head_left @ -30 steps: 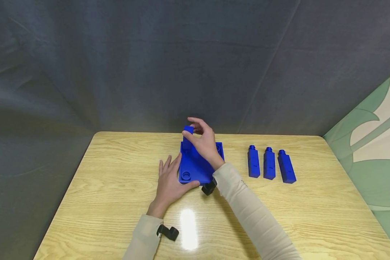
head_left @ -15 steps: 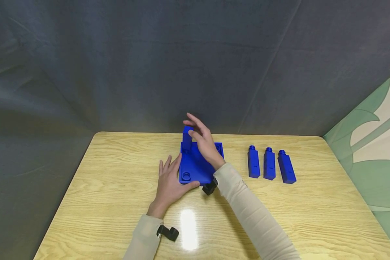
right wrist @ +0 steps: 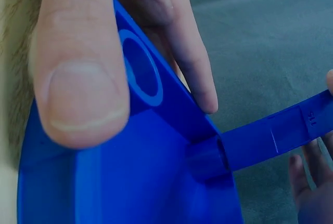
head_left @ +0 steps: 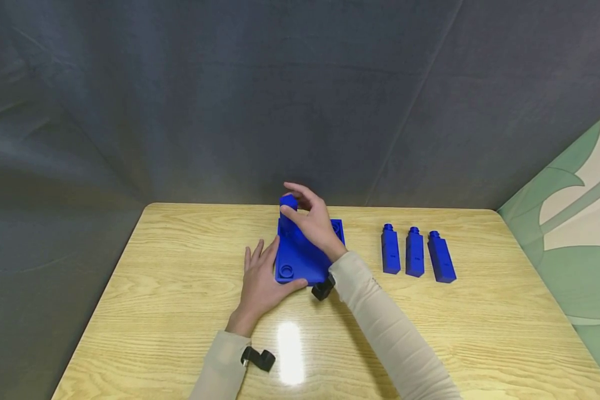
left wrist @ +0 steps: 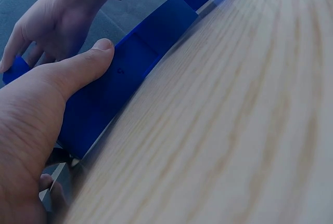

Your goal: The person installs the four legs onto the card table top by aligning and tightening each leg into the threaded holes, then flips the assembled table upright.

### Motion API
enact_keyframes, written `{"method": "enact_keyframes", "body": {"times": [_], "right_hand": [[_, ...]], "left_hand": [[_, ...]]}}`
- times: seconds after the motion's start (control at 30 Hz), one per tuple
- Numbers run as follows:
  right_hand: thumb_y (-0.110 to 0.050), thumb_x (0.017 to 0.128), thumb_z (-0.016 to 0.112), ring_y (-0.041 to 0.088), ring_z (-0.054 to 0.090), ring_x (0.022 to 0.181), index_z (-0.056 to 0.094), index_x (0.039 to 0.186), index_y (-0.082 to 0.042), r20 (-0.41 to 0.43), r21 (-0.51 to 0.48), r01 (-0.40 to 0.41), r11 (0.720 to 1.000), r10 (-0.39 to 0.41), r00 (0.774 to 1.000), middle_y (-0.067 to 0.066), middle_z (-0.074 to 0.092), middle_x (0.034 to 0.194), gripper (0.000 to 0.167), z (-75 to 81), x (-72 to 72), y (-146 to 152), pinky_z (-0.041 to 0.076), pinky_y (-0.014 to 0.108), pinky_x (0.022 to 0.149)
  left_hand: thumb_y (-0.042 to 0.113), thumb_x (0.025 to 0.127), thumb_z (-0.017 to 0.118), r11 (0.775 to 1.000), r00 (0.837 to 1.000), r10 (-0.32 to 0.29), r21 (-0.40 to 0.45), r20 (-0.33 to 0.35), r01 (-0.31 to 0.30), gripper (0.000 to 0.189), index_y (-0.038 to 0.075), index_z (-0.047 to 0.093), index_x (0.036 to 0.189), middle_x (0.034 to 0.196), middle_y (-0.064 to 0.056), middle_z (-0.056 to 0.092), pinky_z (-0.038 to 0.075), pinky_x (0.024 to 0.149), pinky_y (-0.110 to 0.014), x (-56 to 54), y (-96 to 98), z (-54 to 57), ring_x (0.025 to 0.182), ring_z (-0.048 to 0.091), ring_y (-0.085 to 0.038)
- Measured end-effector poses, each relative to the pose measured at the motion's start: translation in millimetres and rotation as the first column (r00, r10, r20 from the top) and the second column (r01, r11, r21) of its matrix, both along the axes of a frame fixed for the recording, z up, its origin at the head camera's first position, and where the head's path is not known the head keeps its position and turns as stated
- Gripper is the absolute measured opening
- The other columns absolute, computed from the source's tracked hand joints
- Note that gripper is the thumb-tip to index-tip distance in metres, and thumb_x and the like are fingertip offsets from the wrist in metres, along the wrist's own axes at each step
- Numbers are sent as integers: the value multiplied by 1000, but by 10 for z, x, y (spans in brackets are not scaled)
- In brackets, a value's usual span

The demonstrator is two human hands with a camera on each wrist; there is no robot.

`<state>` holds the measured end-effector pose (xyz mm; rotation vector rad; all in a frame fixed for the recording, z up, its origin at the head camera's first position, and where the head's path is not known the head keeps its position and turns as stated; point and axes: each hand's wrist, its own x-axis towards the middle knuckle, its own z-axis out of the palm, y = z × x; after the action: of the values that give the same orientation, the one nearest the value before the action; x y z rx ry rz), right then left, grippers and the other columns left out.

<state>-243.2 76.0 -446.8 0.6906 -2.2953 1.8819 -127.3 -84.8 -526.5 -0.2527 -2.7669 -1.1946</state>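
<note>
A square blue tabletop [head_left: 304, 256] lies upside down, with a raised rim and round corner sockets. At its far left corner stands a blue table leg [head_left: 288, 201], and the right wrist view shows the leg's lower end [right wrist: 244, 150] meeting the socket there. My right hand [head_left: 314, 221] pinches the leg's upper part between thumb and fingers. Around the near left corner my left hand [head_left: 261, 283] holds the tabletop, thumb on the near side and fingers along the left side. One ring socket [right wrist: 141, 68] shows between that thumb and fingers. My right forearm hides the near right corner.
To the right of the tabletop, three loose blue legs [head_left: 391, 253] with round necks lie side by side on the wooden table [head_left: 180, 311]. A dark curtain [head_left: 280, 100] hangs behind the table's far edge.
My right fingers loosened and lifted off the leg, then came back to pinch it. The leg has turned a little in place. My left hand and the tabletop stay still.
</note>
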Motion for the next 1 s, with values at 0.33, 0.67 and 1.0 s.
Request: {"method": "enact_keyframes", "body": {"times": [0.33,0.67,1.0], "right_hand": [[-14,99,87,31,68,109,72,145,-7,5,58,166,984,-166,986,15,73,124,48,-4,8,-53,59,44,100],[-9,111,67,35,63,135,58,159,-2,24,-53,-15,998,16,1000,24,67,144,49,-32,-1,20,52,51,115],[-1,116,47,42,59,145,48,166,0,72,-155,-196,968,209,975,26,65,151,50,-27,-5,62,51,43,117]], "left_hand": [[68,81,90,1000,1000,-1,-7,5,1,128,10,29,177,178,-9,40,-7,138,-59,7,7,0,170,18,-42],[69,80,90,1000,1000,1,-2,1,-1,128,10,29,177,178,-9,40,-7,138,-59,7,14,-2,170,18,-42],[68,80,90,1000,1000,-3,-12,2,3,128,10,28,177,178,-8,40,-6,138,-61,3,3,-6,170,19,-43]]}}
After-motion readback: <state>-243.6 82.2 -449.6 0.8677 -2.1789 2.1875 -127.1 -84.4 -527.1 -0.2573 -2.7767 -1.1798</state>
